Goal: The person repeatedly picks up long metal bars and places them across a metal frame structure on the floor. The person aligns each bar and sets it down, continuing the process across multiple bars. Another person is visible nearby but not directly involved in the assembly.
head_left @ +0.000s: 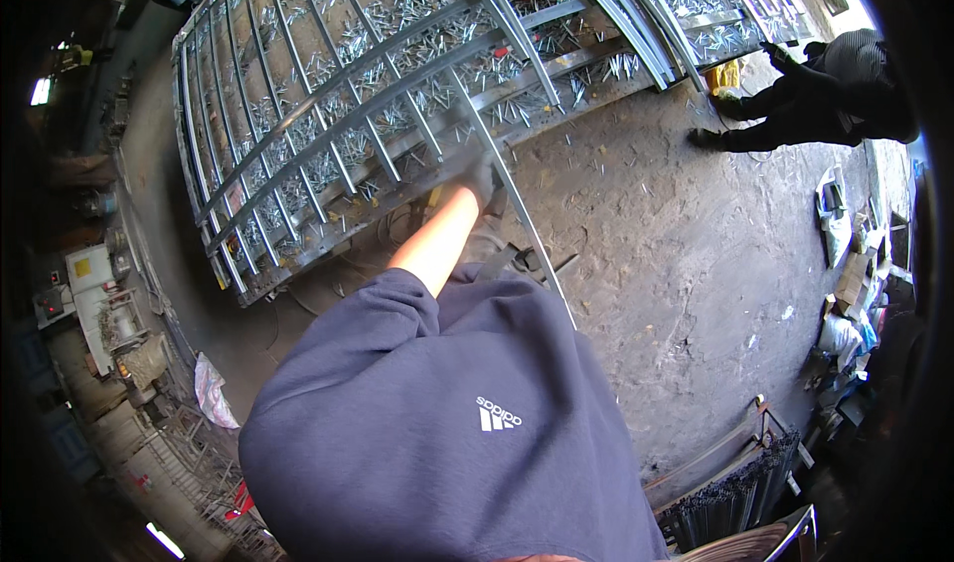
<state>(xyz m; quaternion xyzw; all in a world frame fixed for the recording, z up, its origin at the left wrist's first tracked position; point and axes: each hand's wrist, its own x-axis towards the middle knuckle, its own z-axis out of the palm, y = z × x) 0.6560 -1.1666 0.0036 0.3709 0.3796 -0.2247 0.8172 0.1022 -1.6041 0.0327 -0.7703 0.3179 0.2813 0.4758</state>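
My left hand (477, 176), in a dark glove, reaches to the near edge of a large work table (298, 269). Motion blurs its fingers, so their grip does not show. Right beside it, a long narrow metal bar (519, 204) slants from over the table down towards my body. On the table lies a metal frame (383, 50) of long rails and many parallel crossbars. Small loose metal rods (417, 35) are scattered between and under the bars. By my waist is a dark tool-like object (532, 260) of unclear kind. My right hand is not in view.
At the right another person (815, 90) in dark clothes stands by the table near a yellow object (725, 77). Bags and boxes (845, 304) line the right side. A bundle of dark rods (735, 492) stands lower right; a white machine (94, 274) is far left.
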